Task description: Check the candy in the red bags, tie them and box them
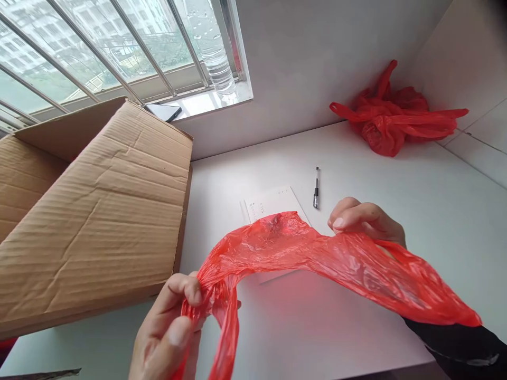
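A thin red plastic bag (273, 245) stretches between my two hands above the white table. My left hand (170, 322) grips its gathered handle end at the lower middle of the view, and a loose handle loop hangs below. On the right, my right hand (366, 219) pinches the bag's upper edge between thumb and fingers. The rest of the bag drapes over my right wrist and dark sleeve (455, 345). Beneath the bag lies a white sheet of paper (279, 203) with small marks, partly covered. A black-capped pen (316, 188) rests just beyond the paper.
A large open cardboard box (130, 211) stands at the left. More red plastic bags (390, 119) lie bunched in the back right corner. A clear bottle (217, 58) and a phone (163, 111) sit on the sill of the barred window. A wall bounds the table (237, 163) behind.
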The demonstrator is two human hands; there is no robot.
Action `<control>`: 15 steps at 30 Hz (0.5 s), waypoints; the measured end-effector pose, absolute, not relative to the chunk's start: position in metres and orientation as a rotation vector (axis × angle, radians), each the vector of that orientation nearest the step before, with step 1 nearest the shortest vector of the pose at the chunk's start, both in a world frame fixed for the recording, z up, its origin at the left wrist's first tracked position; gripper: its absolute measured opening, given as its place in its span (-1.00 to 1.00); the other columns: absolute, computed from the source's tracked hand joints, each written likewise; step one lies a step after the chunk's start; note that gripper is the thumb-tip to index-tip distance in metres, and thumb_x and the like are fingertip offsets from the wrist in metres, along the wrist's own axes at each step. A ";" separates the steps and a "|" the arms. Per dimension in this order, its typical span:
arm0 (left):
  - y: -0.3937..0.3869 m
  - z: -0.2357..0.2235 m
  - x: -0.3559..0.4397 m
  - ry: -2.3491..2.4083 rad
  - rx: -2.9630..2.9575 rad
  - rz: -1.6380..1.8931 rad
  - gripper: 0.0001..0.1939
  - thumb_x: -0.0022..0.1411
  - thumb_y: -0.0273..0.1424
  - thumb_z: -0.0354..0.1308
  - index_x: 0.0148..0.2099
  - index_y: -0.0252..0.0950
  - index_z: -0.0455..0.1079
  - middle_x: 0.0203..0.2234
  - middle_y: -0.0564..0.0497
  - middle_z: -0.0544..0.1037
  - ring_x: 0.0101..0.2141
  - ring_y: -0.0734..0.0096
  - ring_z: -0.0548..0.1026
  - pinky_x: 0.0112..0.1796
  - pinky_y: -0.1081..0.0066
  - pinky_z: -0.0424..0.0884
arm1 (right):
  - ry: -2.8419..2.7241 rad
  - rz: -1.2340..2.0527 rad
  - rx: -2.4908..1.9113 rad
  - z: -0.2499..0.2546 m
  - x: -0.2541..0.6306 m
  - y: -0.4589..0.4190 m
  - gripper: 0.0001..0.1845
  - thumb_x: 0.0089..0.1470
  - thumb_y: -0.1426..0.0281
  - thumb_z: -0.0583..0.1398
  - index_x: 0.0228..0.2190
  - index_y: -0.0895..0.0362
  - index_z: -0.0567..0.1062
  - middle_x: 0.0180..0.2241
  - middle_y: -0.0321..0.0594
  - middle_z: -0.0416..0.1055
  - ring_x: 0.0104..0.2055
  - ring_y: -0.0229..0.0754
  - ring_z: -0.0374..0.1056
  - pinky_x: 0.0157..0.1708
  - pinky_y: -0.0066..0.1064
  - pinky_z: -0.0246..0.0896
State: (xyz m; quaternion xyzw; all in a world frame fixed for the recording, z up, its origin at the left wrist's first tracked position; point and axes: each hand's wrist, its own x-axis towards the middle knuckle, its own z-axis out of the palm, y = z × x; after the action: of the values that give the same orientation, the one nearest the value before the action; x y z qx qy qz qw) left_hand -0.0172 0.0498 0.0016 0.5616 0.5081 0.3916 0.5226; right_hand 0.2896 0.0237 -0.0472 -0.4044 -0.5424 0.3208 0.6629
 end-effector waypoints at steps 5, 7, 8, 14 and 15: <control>0.038 0.021 -0.001 1.402 1.234 0.889 -0.49 0.05 -0.19 0.40 0.04 0.00 0.36 -0.20 -0.04 0.60 -0.29 0.07 0.63 -0.37 0.26 0.65 | -1.454 0.926 -0.799 -0.030 0.298 0.017 -0.75 0.20 0.19 0.24 -0.09 -0.08 0.55 -0.46 -0.26 0.26 -0.50 -0.17 0.17 -0.48 -0.25 0.13; 0.034 0.032 0.003 1.476 1.209 0.826 -0.40 0.08 -0.17 0.37 0.16 0.06 0.29 -0.05 0.00 0.57 -0.14 0.09 0.60 -0.22 0.31 0.64 | -1.607 0.956 -0.784 -0.020 0.305 0.021 -0.74 0.26 0.18 0.17 -0.12 0.00 0.57 -0.45 -0.25 0.31 -0.48 -0.20 0.20 -0.47 -0.29 0.14; 0.033 0.037 0.003 1.493 1.211 0.791 -0.35 0.09 -0.17 0.37 0.21 0.09 0.26 0.01 0.02 0.54 -0.08 0.10 0.58 -0.18 0.33 0.62 | -1.682 0.960 -0.799 -0.013 0.308 0.024 -0.71 0.30 0.18 0.13 -0.13 0.03 0.57 -0.42 -0.23 0.35 -0.45 -0.20 0.25 -0.46 -0.31 0.15; 0.026 0.042 -0.021 1.478 1.323 0.680 -0.20 0.08 -0.20 0.37 0.32 0.13 0.13 0.11 0.00 0.48 0.03 0.00 0.53 -0.06 0.22 0.57 | -1.761 0.748 -0.972 0.037 0.314 0.035 -0.76 0.34 0.21 0.13 -0.13 0.06 0.53 -0.24 -0.24 0.47 -0.25 -0.25 0.40 -0.33 -0.44 0.34; 0.025 0.041 -0.024 1.493 1.338 0.684 -0.21 0.09 -0.19 0.37 0.32 0.13 0.13 0.10 0.00 0.49 0.02 0.01 0.54 -0.06 0.21 0.56 | -1.794 0.678 -1.002 0.044 0.314 0.035 -0.80 0.30 0.24 0.19 -0.12 0.04 0.51 -0.21 -0.26 0.47 -0.22 -0.25 0.41 -0.29 -0.47 0.36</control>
State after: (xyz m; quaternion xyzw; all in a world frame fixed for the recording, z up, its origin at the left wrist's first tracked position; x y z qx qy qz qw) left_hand -0.0237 0.0253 0.0411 0.5507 0.6144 0.2818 0.4897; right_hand 0.3138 0.0351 0.0436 -0.4086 -0.7320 0.2768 0.4696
